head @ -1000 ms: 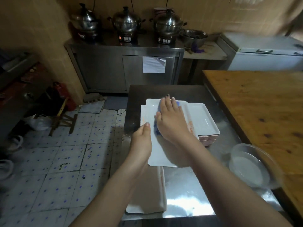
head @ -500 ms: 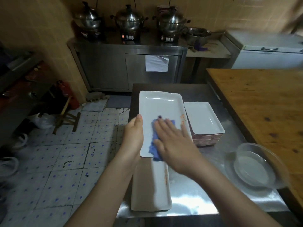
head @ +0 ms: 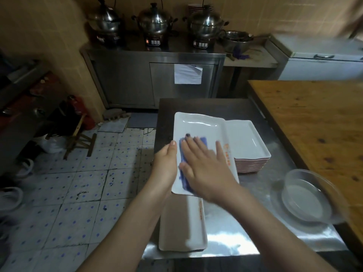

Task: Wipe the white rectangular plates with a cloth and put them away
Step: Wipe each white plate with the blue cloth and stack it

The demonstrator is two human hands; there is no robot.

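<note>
While the steel table (head: 225,244) carries everything, the wiping step is in hand, not yet the putting away. Largest first: a stack of white plates (head: 248,146) sits at the far right of the table, a single long plate (head: 182,228) lies near the front edge, and a glass bowl (head: 306,197) is off to the right. The plate being wiped (head: 198,126) is held tilted above the table, overlapping the stack's left edge. Left hand (head: 166,165) grips its left rim, thumb on top. Right hand (head: 204,165) lies flat, fingers spread, pressing the blue cloth (head: 183,152) onto the plate's near half. Far half looks uncovered, so the next move likely calls for sweeping the cloth outward, then setting the plate on a pile.
</note>
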